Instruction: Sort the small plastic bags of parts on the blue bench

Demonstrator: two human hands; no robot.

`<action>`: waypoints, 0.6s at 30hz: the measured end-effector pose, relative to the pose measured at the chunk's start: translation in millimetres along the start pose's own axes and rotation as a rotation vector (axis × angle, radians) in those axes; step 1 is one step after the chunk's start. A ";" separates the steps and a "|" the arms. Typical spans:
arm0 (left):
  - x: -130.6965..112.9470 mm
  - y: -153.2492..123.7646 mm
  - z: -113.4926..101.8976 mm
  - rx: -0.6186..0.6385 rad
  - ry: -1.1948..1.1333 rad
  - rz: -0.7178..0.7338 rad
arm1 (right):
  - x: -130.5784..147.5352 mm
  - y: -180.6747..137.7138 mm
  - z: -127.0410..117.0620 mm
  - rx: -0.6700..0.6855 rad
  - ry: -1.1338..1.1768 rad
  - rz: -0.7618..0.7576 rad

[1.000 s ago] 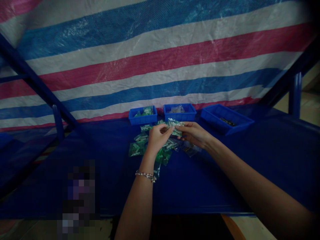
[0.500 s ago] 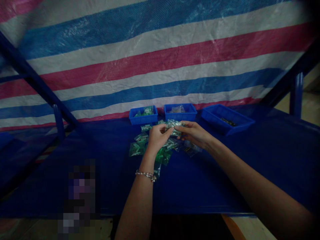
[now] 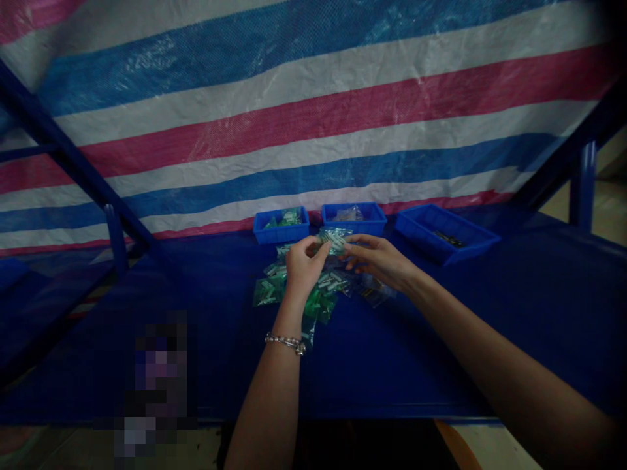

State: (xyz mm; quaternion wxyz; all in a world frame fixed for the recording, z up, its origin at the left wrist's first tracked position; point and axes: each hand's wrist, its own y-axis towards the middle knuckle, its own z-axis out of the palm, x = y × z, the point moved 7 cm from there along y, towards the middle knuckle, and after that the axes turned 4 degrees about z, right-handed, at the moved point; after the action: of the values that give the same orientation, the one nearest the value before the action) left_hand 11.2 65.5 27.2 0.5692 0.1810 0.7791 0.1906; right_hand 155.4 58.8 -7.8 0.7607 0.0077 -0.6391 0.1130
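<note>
My left hand [image 3: 304, 264] pinches the left edge of a small clear plastic bag [image 3: 336, 239] with green contents. My right hand [image 3: 375, 258] lies just to the right, its curled fingertips beside the bag's lower edge. Beneath both hands, a loose heap of similar green-and-clear bags [image 3: 268, 292] spreads across the blue table top [image 3: 416, 339]. The hands hide part of it. A beaded bracelet [image 3: 287, 342] circles my left wrist.
Along the back stand several blue plastic trays: one with green bags [image 3: 281, 226], one with clear bags [image 3: 353, 219], and one with dark small items [image 3: 447, 234]. A striped tarpaulin [image 3: 313, 130] hangs behind, and blue metal posts [image 3: 582, 186] frame the table.
My hands have drawn slightly apart. The bag has shifted left, and my right hand no longer pinches it.
</note>
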 end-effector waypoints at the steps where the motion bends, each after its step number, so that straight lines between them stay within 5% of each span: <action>1: -0.7 0.3 -2.2 -0.020 0.020 0.011 | 0.2 -0.2 -1.1 -0.017 -0.008 0.003; 7: -15.9 -2.2 -16.1 -0.163 0.284 0.146 | -0.8 -2.1 -5.6 -0.094 -0.056 0.057; 18: -34.0 -9.2 -3.8 -0.047 0.362 0.385 | -7.7 -5.1 13.0 0.202 0.167 0.246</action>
State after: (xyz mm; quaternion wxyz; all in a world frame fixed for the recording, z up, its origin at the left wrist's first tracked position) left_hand 16.7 40.3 51.5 0.3778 0.2757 0.8147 0.3428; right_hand 142.4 50.5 -12.2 0.7870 -0.0036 -0.5552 0.2690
